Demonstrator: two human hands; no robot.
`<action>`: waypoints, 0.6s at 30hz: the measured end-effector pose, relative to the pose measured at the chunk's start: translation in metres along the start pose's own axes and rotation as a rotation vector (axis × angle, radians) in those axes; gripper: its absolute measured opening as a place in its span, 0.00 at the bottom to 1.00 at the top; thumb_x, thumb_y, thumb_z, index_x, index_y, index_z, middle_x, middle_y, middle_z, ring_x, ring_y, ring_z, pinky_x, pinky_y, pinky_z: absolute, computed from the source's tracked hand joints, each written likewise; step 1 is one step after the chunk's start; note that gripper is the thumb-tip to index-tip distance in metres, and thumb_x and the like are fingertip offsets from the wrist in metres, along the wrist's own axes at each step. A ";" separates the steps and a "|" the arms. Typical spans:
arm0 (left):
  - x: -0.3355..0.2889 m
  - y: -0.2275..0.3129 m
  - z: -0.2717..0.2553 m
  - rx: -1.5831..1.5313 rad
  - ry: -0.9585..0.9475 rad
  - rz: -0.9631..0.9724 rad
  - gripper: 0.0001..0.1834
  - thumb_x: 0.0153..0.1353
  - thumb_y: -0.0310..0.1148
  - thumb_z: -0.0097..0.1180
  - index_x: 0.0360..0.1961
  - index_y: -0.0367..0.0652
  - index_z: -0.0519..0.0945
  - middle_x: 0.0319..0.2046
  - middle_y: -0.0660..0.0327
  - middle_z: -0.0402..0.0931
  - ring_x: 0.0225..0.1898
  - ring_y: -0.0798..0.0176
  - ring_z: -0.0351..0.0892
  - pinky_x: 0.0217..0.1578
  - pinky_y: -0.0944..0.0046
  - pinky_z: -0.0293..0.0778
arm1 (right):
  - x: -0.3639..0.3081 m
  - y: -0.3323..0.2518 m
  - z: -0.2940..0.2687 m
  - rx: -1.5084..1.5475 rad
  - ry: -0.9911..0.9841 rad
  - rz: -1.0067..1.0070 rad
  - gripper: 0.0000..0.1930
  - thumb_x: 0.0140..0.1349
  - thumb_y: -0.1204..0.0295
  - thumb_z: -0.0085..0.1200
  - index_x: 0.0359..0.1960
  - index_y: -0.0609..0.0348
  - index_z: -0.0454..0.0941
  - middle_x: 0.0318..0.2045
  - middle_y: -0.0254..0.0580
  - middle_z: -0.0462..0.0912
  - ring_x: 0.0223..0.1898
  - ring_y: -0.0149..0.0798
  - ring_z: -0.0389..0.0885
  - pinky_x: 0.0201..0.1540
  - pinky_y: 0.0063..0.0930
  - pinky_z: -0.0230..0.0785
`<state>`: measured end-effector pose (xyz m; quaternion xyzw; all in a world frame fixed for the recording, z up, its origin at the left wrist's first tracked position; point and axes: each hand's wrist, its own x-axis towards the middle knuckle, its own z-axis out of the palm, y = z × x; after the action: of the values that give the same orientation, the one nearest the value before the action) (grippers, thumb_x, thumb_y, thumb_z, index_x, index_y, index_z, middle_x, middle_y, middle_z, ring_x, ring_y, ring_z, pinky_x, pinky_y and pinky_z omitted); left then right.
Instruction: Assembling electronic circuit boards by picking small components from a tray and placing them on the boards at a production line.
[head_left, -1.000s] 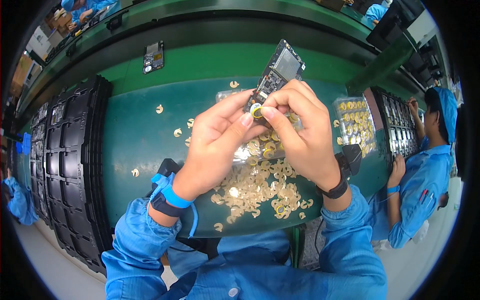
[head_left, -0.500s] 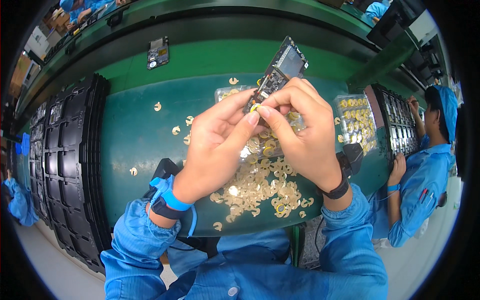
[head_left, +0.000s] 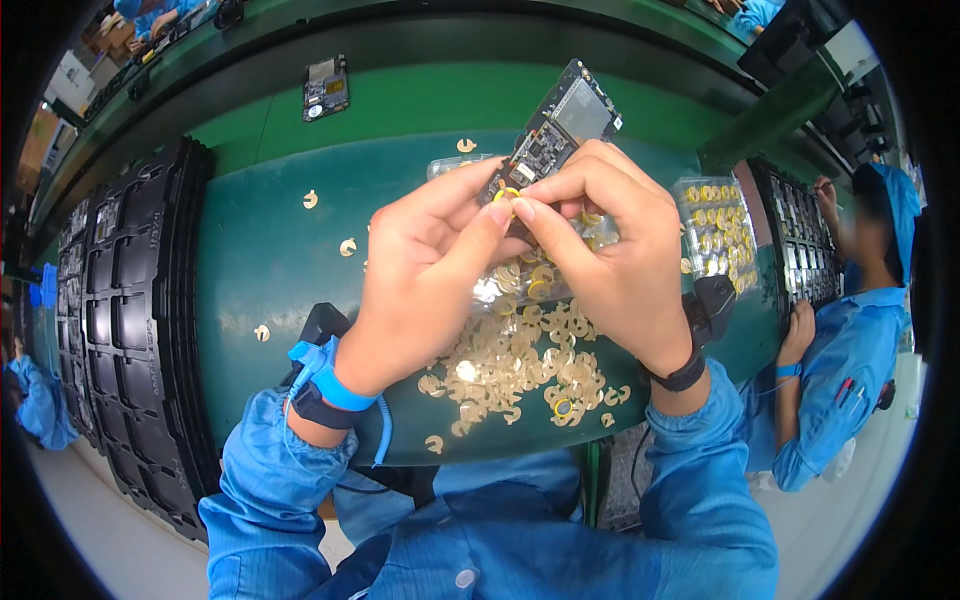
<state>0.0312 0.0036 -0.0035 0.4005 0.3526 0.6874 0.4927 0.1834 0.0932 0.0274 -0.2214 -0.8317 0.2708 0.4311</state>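
Above the middle of the bench I hold a dark circuit board tilted up and away to the right. My left hand is closed round its lower end. At that end sits a small coin cell with a yellow rim, pressed by both thumbs. My right hand pinches the cell with thumb and forefinger, its other fingers curled by the board. Below my hands lies a heap of pale notched discs. A clear plastic tray with more coin cells is partly hidden behind my hands.
Stacked black trays stand at the left. Another circuit board lies at the back. A clear tray of yellow-rimmed coin cells is at the right. Beyond it a co-worker sits by a black tray of boards.
The view has shifted slightly. My hands remain together on the board and the coin cell, with the right fingers a little differently placed around the cell.
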 end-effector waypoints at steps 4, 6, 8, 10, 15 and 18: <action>0.001 0.005 -0.002 0.006 0.023 -0.066 0.23 0.77 0.23 0.51 0.69 0.24 0.70 0.59 0.41 0.81 0.57 0.48 0.86 0.59 0.50 0.86 | 0.003 0.001 -0.007 -0.028 -0.063 0.005 0.04 0.58 0.80 0.68 0.33 0.63 0.85 0.27 0.38 0.80 0.30 0.34 0.76 0.35 0.30 0.69; 0.003 0.003 -0.005 -0.021 0.036 -0.077 0.22 0.76 0.23 0.53 0.68 0.26 0.73 0.54 0.48 0.83 0.54 0.56 0.86 0.56 0.57 0.87 | 0.005 0.001 -0.008 -0.011 -0.093 0.029 0.04 0.59 0.80 0.68 0.36 0.64 0.87 0.29 0.36 0.81 0.30 0.29 0.75 0.35 0.26 0.68; 0.004 0.001 -0.008 -0.046 0.052 -0.084 0.21 0.76 0.23 0.55 0.67 0.27 0.75 0.49 0.55 0.86 0.51 0.64 0.87 0.53 0.63 0.87 | 0.006 0.000 -0.008 -0.002 -0.103 0.016 0.07 0.60 0.80 0.66 0.40 0.62 0.89 0.29 0.36 0.81 0.30 0.30 0.77 0.36 0.27 0.69; 0.004 -0.001 -0.008 -0.035 0.062 -0.060 0.20 0.76 0.23 0.55 0.66 0.27 0.76 0.47 0.56 0.86 0.49 0.65 0.87 0.52 0.64 0.88 | 0.003 0.004 -0.006 -0.011 -0.089 -0.026 0.09 0.59 0.81 0.66 0.41 0.61 0.90 0.29 0.36 0.81 0.30 0.31 0.77 0.36 0.28 0.69; 0.002 0.001 -0.005 -0.059 0.057 -0.039 0.20 0.75 0.23 0.56 0.65 0.27 0.76 0.47 0.55 0.86 0.49 0.66 0.87 0.51 0.65 0.88 | 0.002 0.005 -0.005 -0.046 -0.072 -0.101 0.08 0.58 0.80 0.66 0.39 0.60 0.89 0.28 0.41 0.83 0.32 0.42 0.81 0.36 0.34 0.71; 0.001 0.001 -0.005 -0.065 0.054 -0.046 0.20 0.75 0.23 0.56 0.65 0.26 0.76 0.48 0.55 0.86 0.49 0.65 0.87 0.51 0.65 0.88 | 0.002 0.005 -0.006 -0.078 -0.081 -0.165 0.12 0.56 0.84 0.66 0.42 0.61 0.90 0.27 0.39 0.83 0.30 0.36 0.79 0.36 0.29 0.70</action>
<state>0.0262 0.0036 -0.0041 0.3573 0.3524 0.6977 0.5112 0.1882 0.0996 0.0277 -0.1575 -0.8738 0.2104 0.4092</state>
